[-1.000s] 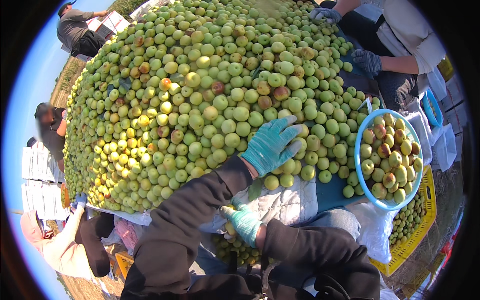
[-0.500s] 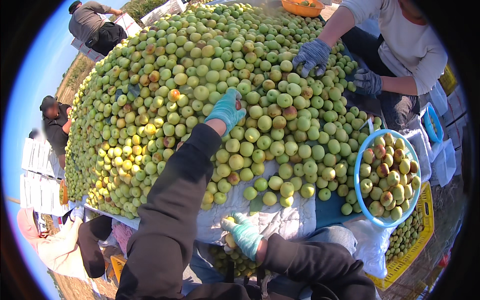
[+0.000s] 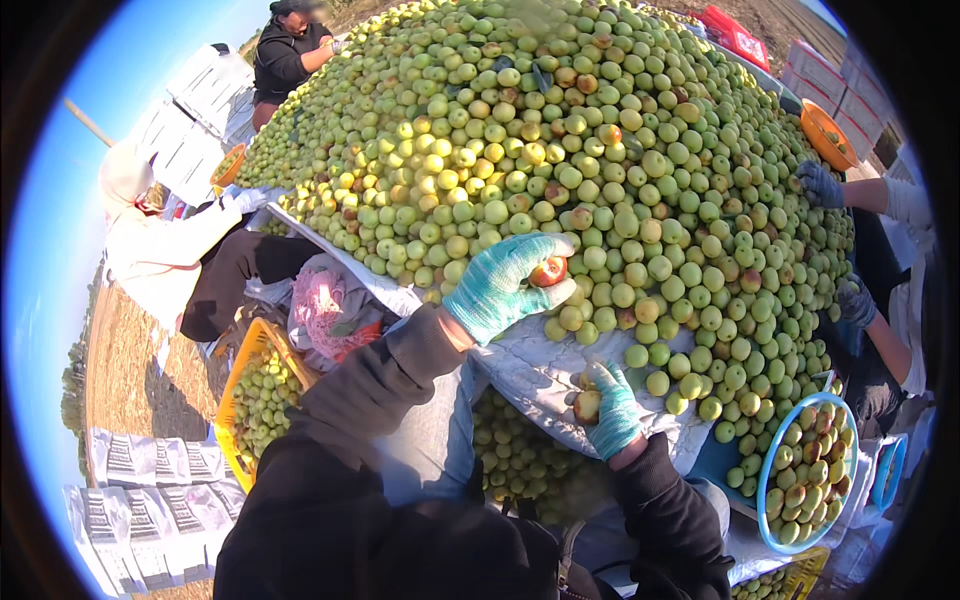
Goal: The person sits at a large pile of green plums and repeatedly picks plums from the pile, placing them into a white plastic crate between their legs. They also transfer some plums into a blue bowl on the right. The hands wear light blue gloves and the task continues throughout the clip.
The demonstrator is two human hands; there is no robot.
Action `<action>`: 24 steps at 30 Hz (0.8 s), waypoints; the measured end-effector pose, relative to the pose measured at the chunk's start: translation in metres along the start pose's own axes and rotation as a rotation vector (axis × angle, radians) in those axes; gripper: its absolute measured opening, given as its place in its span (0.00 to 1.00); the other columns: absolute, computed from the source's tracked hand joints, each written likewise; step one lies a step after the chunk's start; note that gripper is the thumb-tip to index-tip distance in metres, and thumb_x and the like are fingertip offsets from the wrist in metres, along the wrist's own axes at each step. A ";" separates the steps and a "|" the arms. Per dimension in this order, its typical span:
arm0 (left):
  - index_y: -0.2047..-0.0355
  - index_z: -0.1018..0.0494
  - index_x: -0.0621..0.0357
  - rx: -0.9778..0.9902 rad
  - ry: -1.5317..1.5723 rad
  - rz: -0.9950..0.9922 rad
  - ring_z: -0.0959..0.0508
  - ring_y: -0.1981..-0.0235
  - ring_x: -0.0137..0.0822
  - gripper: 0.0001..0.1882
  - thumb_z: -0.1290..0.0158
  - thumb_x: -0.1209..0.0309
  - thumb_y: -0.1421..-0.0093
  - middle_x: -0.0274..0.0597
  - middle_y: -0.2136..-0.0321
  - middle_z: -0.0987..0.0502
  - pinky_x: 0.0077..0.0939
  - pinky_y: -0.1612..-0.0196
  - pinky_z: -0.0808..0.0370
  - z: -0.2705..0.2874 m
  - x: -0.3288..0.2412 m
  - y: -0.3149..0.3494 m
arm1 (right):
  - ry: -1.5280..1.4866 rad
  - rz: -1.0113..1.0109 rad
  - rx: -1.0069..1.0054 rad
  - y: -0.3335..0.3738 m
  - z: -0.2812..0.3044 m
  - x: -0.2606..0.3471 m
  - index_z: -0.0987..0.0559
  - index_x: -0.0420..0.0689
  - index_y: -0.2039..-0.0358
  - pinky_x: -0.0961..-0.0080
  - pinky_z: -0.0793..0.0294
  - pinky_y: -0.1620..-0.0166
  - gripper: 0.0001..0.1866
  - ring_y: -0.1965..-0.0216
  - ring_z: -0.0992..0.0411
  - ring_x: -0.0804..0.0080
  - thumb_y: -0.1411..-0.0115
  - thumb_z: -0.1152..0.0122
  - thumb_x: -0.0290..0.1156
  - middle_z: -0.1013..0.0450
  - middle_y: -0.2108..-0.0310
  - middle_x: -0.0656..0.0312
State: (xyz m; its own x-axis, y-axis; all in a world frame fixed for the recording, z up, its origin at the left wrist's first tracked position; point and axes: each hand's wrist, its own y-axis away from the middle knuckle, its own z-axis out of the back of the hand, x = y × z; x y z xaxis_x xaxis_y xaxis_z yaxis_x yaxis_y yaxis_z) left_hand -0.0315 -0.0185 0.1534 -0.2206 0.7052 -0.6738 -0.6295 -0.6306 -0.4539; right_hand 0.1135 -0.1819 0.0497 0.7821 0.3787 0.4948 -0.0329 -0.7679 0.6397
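Head view, from the left: white boxes lie stacked on the ground, and above them a seated person in a pale top reaches to the edge of the heap. Next come a yellow crate with green fruit in it and a pink cloth. The left hand, in a teal glove, pinches a red fruit between thumb and fingers at the near edge of the big heap of green fruit. Under that edge lies a white padded cloth. To the right and lower, the right hand, gloved alike, has its fingers curled round a brownish fruit; whether its palm hides more, I cannot tell. Farther right, a round blue basket holds browned fruit, and an orange bowl sits beyond, near a co-worker's gray-gloved hand.
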 end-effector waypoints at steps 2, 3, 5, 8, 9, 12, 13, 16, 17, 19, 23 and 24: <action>0.55 0.27 0.58 -0.227 -0.254 0.079 0.22 0.57 0.36 0.20 0.37 0.72 0.49 0.43 0.58 0.22 0.26 0.54 0.26 0.061 0.032 0.064 | -0.013 -0.012 -0.078 -0.004 0.002 0.000 0.32 0.50 0.54 0.68 0.25 0.77 0.13 0.75 0.28 0.66 0.36 0.48 0.38 0.30 0.64 0.59; 0.54 0.27 0.58 -0.296 -0.242 0.240 0.22 0.59 0.35 0.20 0.38 0.73 0.48 0.43 0.60 0.22 0.26 0.54 0.26 0.097 0.049 0.100 | 0.009 -0.014 -0.078 -0.005 0.003 -0.001 0.32 0.50 0.55 0.68 0.25 0.77 0.11 0.75 0.28 0.66 0.36 0.48 0.38 0.30 0.65 0.59; 0.54 0.28 0.59 -0.391 -0.415 0.476 0.22 0.60 0.36 0.20 0.38 0.73 0.48 0.43 0.60 0.22 0.27 0.55 0.26 0.173 0.076 0.169 | 0.006 -0.010 -0.085 -0.008 0.005 -0.004 0.31 0.50 0.57 0.68 0.25 0.77 0.10 0.76 0.28 0.66 0.36 0.49 0.37 0.30 0.66 0.60; 0.54 0.29 0.59 -0.341 -0.784 0.749 0.22 0.61 0.47 0.22 0.38 0.69 0.49 0.49 0.62 0.23 0.33 0.54 0.27 0.283 0.093 0.261 | -0.009 -0.025 -0.098 -0.014 0.009 -0.010 0.31 0.51 0.57 0.67 0.25 0.77 0.09 0.76 0.29 0.66 0.36 0.49 0.36 0.30 0.67 0.61; 0.55 0.29 0.59 -0.291 -0.811 0.917 0.23 0.60 0.50 0.21 0.38 0.70 0.49 0.52 0.61 0.23 0.36 0.54 0.27 0.311 0.094 0.285 | -0.006 -0.027 -0.107 -0.017 0.010 -0.011 0.31 0.51 0.57 0.67 0.25 0.77 0.09 0.76 0.29 0.66 0.36 0.49 0.36 0.30 0.67 0.62; 0.43 0.34 0.53 0.325 -1.291 1.593 0.28 0.46 0.47 0.39 0.36 0.58 0.56 0.55 0.49 0.29 0.37 0.45 0.31 0.344 0.103 0.307 | -0.010 -0.051 -0.153 -0.026 0.014 -0.014 0.31 0.52 0.59 0.66 0.25 0.76 0.06 0.77 0.30 0.67 0.36 0.50 0.35 0.32 0.68 0.64; 0.42 0.36 0.54 0.527 -1.164 1.526 0.31 0.43 0.47 0.39 0.37 0.56 0.54 0.55 0.45 0.32 0.36 0.42 0.34 0.339 0.113 0.293 | -0.004 -0.051 -0.164 -0.027 0.015 -0.015 0.31 0.52 0.60 0.65 0.25 0.76 0.05 0.77 0.30 0.67 0.36 0.50 0.35 0.32 0.68 0.64; 0.42 0.37 0.63 0.284 -0.623 1.053 0.31 0.44 0.49 0.35 0.42 0.57 0.45 0.55 0.44 0.33 0.34 0.40 0.36 0.266 0.141 0.207 | -0.016 -0.003 -0.119 -0.026 0.015 -0.017 0.30 0.52 0.61 0.66 0.25 0.73 0.06 0.73 0.29 0.65 0.37 0.49 0.36 0.30 0.66 0.63; 0.43 0.36 0.63 0.258 -0.430 0.956 0.29 0.48 0.50 0.32 0.42 0.61 0.44 0.55 0.47 0.30 0.34 0.45 0.32 0.231 0.150 0.161 | -0.005 0.002 -0.126 -0.027 0.015 -0.015 0.30 0.51 0.60 0.67 0.25 0.73 0.06 0.72 0.29 0.66 0.37 0.49 0.35 0.30 0.66 0.63; 0.45 0.34 0.59 0.192 -0.384 0.374 0.28 0.49 0.49 0.27 0.42 0.63 0.43 0.52 0.49 0.28 0.35 0.46 0.31 0.143 0.154 0.069 | 0.009 0.013 -0.166 -0.027 0.013 -0.013 0.30 0.51 0.57 0.66 0.24 0.74 0.08 0.73 0.29 0.66 0.36 0.49 0.34 0.31 0.66 0.62; 0.40 0.38 0.53 0.409 -0.079 -0.091 0.32 0.42 0.45 0.26 0.49 0.60 0.37 0.47 0.43 0.33 0.34 0.41 0.35 -0.046 0.099 -0.096 | -0.057 0.028 -0.139 -0.028 0.006 0.003 0.32 0.47 0.54 0.64 0.23 0.75 0.12 0.76 0.30 0.67 0.37 0.48 0.32 0.33 0.62 0.60; 0.41 0.38 0.53 0.451 -0.127 -0.205 0.31 0.43 0.46 0.25 0.50 0.63 0.37 0.48 0.43 0.33 0.34 0.41 0.34 -0.091 0.081 -0.130 | -0.050 0.061 -0.120 -0.027 0.005 0.009 0.32 0.47 0.53 0.66 0.22 0.75 0.13 0.76 0.30 0.67 0.37 0.47 0.33 0.33 0.62 0.60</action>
State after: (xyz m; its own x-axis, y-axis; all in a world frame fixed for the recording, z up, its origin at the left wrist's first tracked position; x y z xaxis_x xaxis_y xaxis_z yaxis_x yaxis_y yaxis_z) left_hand 0.1009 0.0910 0.1048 -0.1302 0.8512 -0.5084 -0.9223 -0.2922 -0.2531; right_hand 0.1245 -0.1599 0.0339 0.8066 0.3045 0.5066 -0.1532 -0.7201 0.6768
